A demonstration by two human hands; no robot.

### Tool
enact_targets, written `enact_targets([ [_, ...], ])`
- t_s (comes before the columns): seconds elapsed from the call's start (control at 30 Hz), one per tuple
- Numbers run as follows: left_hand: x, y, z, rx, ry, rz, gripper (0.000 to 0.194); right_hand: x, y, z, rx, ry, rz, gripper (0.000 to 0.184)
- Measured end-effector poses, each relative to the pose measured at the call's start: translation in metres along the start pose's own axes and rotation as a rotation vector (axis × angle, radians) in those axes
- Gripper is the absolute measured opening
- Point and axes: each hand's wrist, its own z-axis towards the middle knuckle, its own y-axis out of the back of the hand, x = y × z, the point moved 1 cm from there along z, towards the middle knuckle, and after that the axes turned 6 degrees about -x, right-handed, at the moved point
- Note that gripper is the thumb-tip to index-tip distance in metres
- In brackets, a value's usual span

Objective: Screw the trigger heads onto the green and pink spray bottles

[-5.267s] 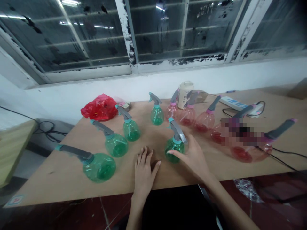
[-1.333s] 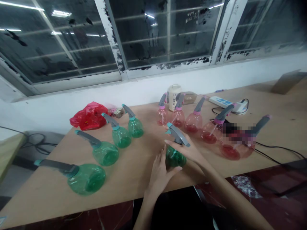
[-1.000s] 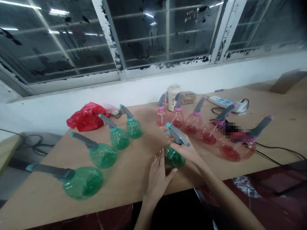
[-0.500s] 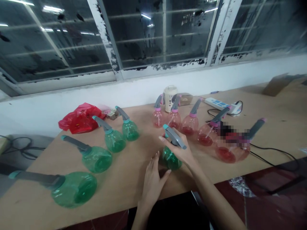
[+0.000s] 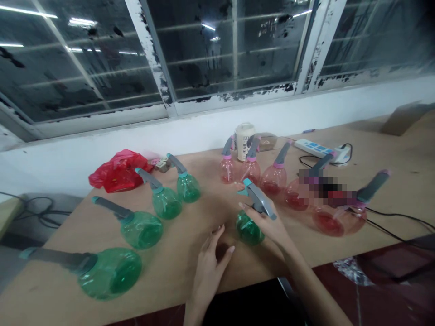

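Note:
A green spray bottle (image 5: pixel 249 228) with a grey and teal trigger head stands near the table's front edge. My right hand (image 5: pixel 268 224) is wrapped round its neck below the spray head, with fingers partly hidden behind it. To its left, my left hand (image 5: pixel 211 258) rests over the tabletop with fingers apart, holding nothing and not touching the bottle. Several more green spray bottles (image 5: pixel 142 230) form a row on the left. Several pink spray bottles (image 5: pixel 273 177) with grey heads line the right side.
A red plastic bag (image 5: pixel 120 172) lies at the back left. Behind the pink bottles stands a white paper cup (image 5: pixel 244 142). A white power strip (image 5: pixel 319 149) with black cables sits to the right, and a cardboard box (image 5: pixel 404 118) is at the far right of the wooden table (image 5: pixel 190 276).
My left hand has drawn away from the green bottle, slightly left and down. My right hand still holds the bottle's neck. The whole view has shifted slightly.

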Motion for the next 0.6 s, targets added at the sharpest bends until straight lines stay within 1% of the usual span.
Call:
enact_targets([
  [0.13,0.0051,0.0095,-0.0017,-0.018,0.026,-0.071,0.038,-0.0027,-0.0043,0.0004,0.024,-0.004,-0.002,0.041],
  [0.27,0.0042,0.0102,-0.0017,-0.043,0.016,-0.057,0.036,-0.0029,-0.0082,0.0032,0.032,-0.019,0.007,0.037],
  [0.33,0.0028,0.0091,-0.0008,-0.050,-0.002,-0.021,0.035,-0.0004,-0.0075,0.0049,0.058,-0.019,0.015,0.036],
  [0.47,0.0009,0.0064,0.0019,-0.017,-0.070,0.101,0.043,0.0036,-0.0037,0.0077,0.151,0.012,0.036,0.037],
  [0.6,0.0005,0.0021,0.0033,0.067,-0.162,0.174,0.054,-0.0002,-0.0013,0.0088,0.149,0.026,0.006,0.039],
])
